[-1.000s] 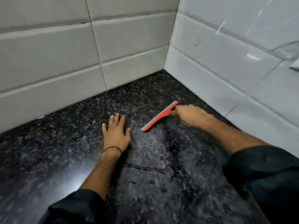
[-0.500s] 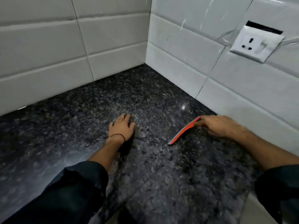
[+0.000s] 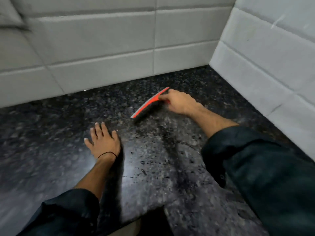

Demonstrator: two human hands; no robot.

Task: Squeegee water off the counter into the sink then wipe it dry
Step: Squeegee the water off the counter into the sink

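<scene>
Head view, looking down at a dark speckled stone table (image 3: 51, 133) set into a corner of pale tiled walls (image 3: 102, 48).

The right hand (image 3: 179, 101) is curled tight round the handle of a red squeegee (image 3: 150, 103). The blade sticks out from the fingers, beyond and to the right of the left hand (image 3: 104, 140). That hand lies flat on the table, palm down, fingers spread, holding nothing.

Half a second ago the blade sat close to the side wall, under a wall socket. Now the view has swung left, the socket is gone from sight, and the right hand has carried the blade out from that wall. The left hand has stayed planted. This reads as a stroke under way, driving water leftward.

The squeegee's long axis runs diagonally. Its free tip points down towards the left hand, near it but not touching, and its far end points up towards the wall corner. The blade is tipped edge-down, though blur hides whether it touches the stone.

Water drops (image 3: 143, 162) lie on the near side, between the two forearms. No sink or cloth is in view, so the drying has likely not begun.
</scene>
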